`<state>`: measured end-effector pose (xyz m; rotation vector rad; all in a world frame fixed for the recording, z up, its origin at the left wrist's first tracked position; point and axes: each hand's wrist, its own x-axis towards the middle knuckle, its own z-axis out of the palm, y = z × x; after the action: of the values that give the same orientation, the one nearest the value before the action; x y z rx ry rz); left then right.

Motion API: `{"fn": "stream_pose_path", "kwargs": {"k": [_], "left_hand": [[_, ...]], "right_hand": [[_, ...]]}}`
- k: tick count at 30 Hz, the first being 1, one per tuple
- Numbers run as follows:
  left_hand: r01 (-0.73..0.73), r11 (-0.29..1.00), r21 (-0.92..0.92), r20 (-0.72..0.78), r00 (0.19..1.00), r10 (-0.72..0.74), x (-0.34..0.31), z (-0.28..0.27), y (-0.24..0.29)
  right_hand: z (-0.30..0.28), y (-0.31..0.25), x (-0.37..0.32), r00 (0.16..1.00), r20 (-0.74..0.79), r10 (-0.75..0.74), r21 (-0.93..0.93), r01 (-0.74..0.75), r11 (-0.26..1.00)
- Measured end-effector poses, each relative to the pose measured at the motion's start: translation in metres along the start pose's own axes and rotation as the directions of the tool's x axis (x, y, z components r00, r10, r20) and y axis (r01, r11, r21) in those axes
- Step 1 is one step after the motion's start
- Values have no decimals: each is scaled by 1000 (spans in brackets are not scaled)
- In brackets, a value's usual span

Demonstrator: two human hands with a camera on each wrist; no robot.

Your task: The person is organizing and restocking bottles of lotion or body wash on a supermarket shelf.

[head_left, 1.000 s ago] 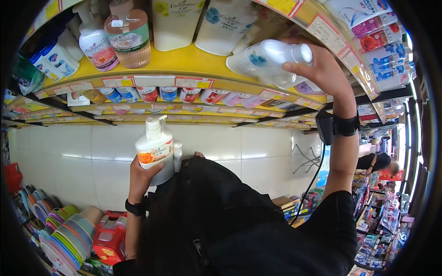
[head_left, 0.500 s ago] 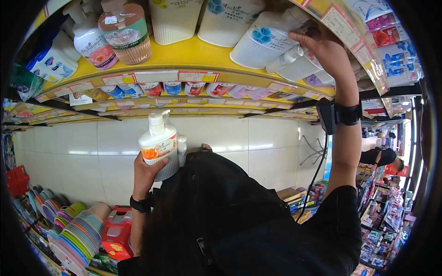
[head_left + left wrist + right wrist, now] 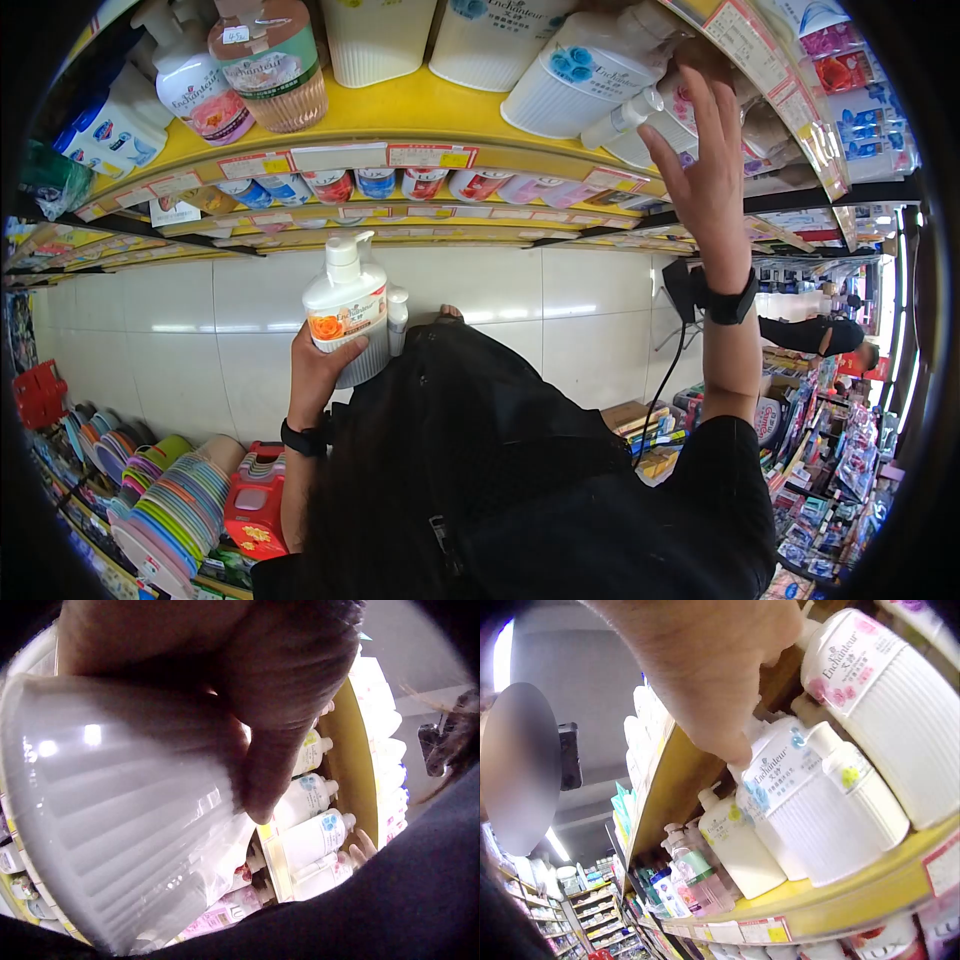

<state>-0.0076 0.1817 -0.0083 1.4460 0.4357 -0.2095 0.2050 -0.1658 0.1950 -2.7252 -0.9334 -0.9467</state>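
My left hand [image 3: 320,375] grips a white ribbed pump bottle with an orange-flower label [image 3: 345,318], held upright over the floor beside a small white bottle [image 3: 397,312]. In the left wrist view the ribbed bottle [image 3: 112,802] fills the left side, thumb against it. My right hand [image 3: 708,165], fingers extended, is at the shelf by a blue-flower bottle [image 3: 575,75] with a small bottle [image 3: 622,118] beside it. In the right wrist view the hand [image 3: 712,667] is above the blue-flower bottle [image 3: 817,817]; whether it touches is unclear.
More pump bottles, one pink [image 3: 270,75], stand along the yellow shelf [image 3: 380,118], with price tags on its edge. Lower shelves hold red and blue bottles. Stacked colourful basins [image 3: 175,510] and a red box [image 3: 257,510] are at lower left. Another person [image 3: 815,337] is at far right.
My right hand has let go of the blue-flower bottle, which now stands on the shelf, and has drawn back toward me with its fingers straightened. The left hand still holds its bottle.
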Motion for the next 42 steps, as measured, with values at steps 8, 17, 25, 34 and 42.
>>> {"fn": "stream_pose_path", "kwargs": {"k": [8,17,25,34,42], "left_hand": [[2,1000,14,25,1000,-3,1,-1,4],[5,999,51,74,997,-8,4,-1,2],[18,998,52,95,995,-23,1,-4,-1],[-8,995,104,99,995,-2,-3,-9,-3],[-22,996,85,121,993,11,-4,-10,-1]], "right_hand": [[-9,-44,-53,997,62,-41,289,21,957],[-60,-122,-41,957,-17,-291,909,-106,-403],[-90,-186,-39,997,74,33,762,-35,-646],[-77,-169,-30,964,-189,-185,802,43,-596],[-88,-179,-43,987,-155,-33,828,111,-550]]}}
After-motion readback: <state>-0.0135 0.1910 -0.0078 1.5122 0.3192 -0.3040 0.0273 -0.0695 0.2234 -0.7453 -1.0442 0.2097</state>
